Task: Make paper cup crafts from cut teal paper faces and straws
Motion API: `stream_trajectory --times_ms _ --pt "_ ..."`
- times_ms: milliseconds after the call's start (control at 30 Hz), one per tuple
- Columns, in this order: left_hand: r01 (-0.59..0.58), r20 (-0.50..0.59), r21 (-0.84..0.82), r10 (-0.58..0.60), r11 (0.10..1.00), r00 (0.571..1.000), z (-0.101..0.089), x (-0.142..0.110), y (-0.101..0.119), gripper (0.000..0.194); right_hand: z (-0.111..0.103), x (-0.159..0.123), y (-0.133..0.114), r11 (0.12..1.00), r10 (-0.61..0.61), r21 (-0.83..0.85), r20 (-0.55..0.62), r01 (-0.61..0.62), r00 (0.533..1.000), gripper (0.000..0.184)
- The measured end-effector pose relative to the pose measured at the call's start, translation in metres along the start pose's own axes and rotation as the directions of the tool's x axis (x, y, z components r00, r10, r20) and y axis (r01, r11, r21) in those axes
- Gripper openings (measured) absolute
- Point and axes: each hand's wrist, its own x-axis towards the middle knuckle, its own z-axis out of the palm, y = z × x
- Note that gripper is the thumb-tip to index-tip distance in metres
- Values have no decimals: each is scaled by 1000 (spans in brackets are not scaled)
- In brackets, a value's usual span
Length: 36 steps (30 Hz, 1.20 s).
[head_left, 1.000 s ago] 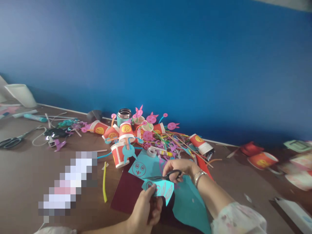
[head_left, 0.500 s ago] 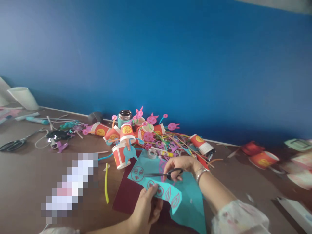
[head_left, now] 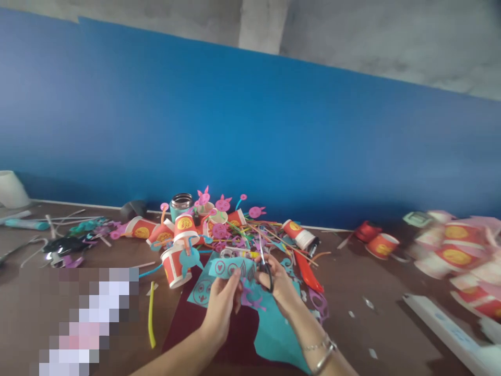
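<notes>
Marked turquoise strip [head_left: 227, 262] held at centre, scissors [head_left: 263, 259] alongside

The strip is raised just above the work surface, in the middle of the scene. It is a narrow, slightly bowed paper band with pale, cut-looking edges. Dark outlines mark it: two circles at left, the leftmost enclosing a heart, and pointed leaf shapes at right, partly obscured. The left hand [head_left: 221, 298] pinches its near edge between thumb and fingers. The right hand [head_left: 278, 282] is closed around the scissors' black handles, blades directed to the far side; contact between blades and strip cannot be determined. Below lie a maroon sheet [head_left: 182, 324] and a turquoise sheet [head_left: 279, 334]. A drawn round face [head_left: 201, 293] shows left of the left hand. Red paper cups [head_left: 176, 269] stand farther left.
</notes>
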Motion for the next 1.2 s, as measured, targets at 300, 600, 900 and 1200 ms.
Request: stream_trajectory --times_ms 300,600,900,1200 --pt "-152 -65 -32 150 988 987 -1 25 -1 42 15 -11 22 992 -114 52 -6 114 993 29" --pt "-24 24 -113 27 993 999 10 25 -9 30 29 -7 38 986 -41 157 -135 62 990 32" --pt "-40 92 -182 57 982 994 0 39 9 46 -20 4 30 1000 -16 -7 -110 15 994 33" --pt "-398 377 487 224 778 899 -2 51 20 22 -23 1 24 989 -36 -140 57 44 998 32"
